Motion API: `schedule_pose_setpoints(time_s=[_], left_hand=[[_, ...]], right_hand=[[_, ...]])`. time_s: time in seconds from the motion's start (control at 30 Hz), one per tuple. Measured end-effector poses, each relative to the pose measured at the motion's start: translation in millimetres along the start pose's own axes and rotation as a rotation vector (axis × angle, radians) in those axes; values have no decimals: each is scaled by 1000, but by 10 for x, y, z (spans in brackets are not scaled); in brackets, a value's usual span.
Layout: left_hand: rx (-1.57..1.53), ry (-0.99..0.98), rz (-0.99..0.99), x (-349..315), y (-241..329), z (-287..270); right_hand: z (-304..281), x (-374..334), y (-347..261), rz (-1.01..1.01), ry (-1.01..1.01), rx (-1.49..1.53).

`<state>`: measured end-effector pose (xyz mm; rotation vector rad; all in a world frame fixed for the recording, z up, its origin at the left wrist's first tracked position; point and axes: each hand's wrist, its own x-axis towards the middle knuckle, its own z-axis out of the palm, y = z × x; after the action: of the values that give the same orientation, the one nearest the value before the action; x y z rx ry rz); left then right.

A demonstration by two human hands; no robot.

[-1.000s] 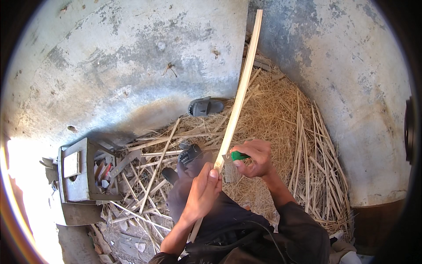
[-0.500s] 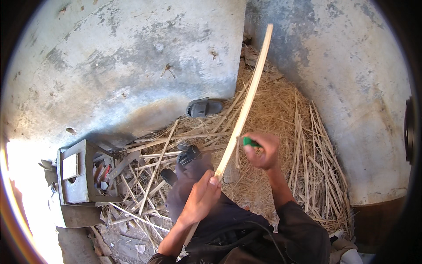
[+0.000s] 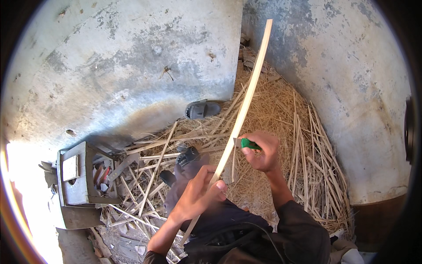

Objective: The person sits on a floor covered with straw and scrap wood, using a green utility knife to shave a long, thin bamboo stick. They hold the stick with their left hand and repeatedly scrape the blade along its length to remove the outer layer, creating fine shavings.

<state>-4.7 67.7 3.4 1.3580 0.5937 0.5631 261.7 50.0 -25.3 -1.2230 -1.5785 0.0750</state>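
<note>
A long pale wooden strip (image 3: pixel 247 103) slants from my lap up toward the far wall corner. My left hand (image 3: pixel 198 193) is closed round its lower part, the thumb lying along the near side. The strip's bottom end comes out below that hand, by my forearm. My right hand (image 3: pixel 265 153) grips a small knife with a green handle (image 3: pixel 249 144). The short blade (image 3: pixel 238 142) points left and meets the strip's right edge, a little above my left hand. A thin sliver (image 3: pixel 233 169) hangs just below the blade.
Fine shavings (image 3: pixel 277 105) cover the floor ahead. A pile of cut strips (image 3: pixel 323 171) lies at the right. On the left, a wooden box (image 3: pixel 79 174) holds odds and ends beside scattered sticks (image 3: pixel 154 176). A grey sandal (image 3: pixel 202 109) rests by the wall (image 3: pixel 132 57).
My left hand has loosened slightly, its thumb now spread further right. The knife's blade has come into clearer view at the strip, slightly lower. The strip has shifted a little left.
</note>
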Motion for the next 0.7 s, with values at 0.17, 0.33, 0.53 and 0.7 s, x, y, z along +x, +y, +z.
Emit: schedule_pose_setpoints(time_s=[0.17, 0.33, 0.53, 0.7], left_hand=[[90, 47, -18, 87, 145, 58], [173, 113, 4, 1, 122, 111], [291, 168, 12, -84, 130, 100], [295, 155, 89, -257, -95, 131]], right_hand=[[69, 1, -70, -26, 13, -52], [46, 24, -98, -105, 14, -138], [33, -24, -74, -102, 25, -178], [-175, 37, 223, 186, 238, -150]])
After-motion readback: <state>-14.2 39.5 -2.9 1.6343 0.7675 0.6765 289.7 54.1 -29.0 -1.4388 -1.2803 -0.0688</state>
